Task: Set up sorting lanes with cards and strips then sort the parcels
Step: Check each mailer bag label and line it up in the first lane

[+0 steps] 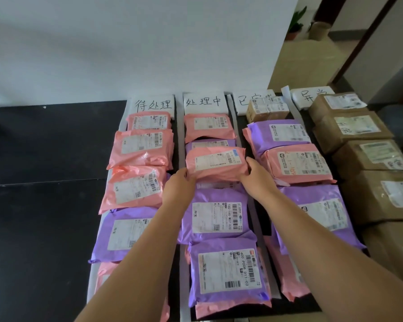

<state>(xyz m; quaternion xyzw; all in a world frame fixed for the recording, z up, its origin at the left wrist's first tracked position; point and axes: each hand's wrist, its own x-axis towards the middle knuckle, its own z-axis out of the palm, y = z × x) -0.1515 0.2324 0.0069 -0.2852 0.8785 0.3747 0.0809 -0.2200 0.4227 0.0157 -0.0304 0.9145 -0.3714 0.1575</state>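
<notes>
Four white lane cards stand along the far edge: the first card (153,104), second card (204,102), third card (242,101) and fourth card (306,95). White strips (179,126) divide the lanes. Pink and purple mailer bags fill the three left lanes; brown boxes (351,129) fill the right lane. In the second lane a pink parcel (215,162) lies on other bags. My left hand (179,185) grips its near left edge, my right hand (257,176) grips its near right edge. A purple parcel (215,217) lies just below it.
The lanes lie on a black table (44,205) against a white wall (126,43). A small brown box (266,110) sits at the top of the third lane. Right of the wall, a doorway shows a potted plant (294,24) on the floor.
</notes>
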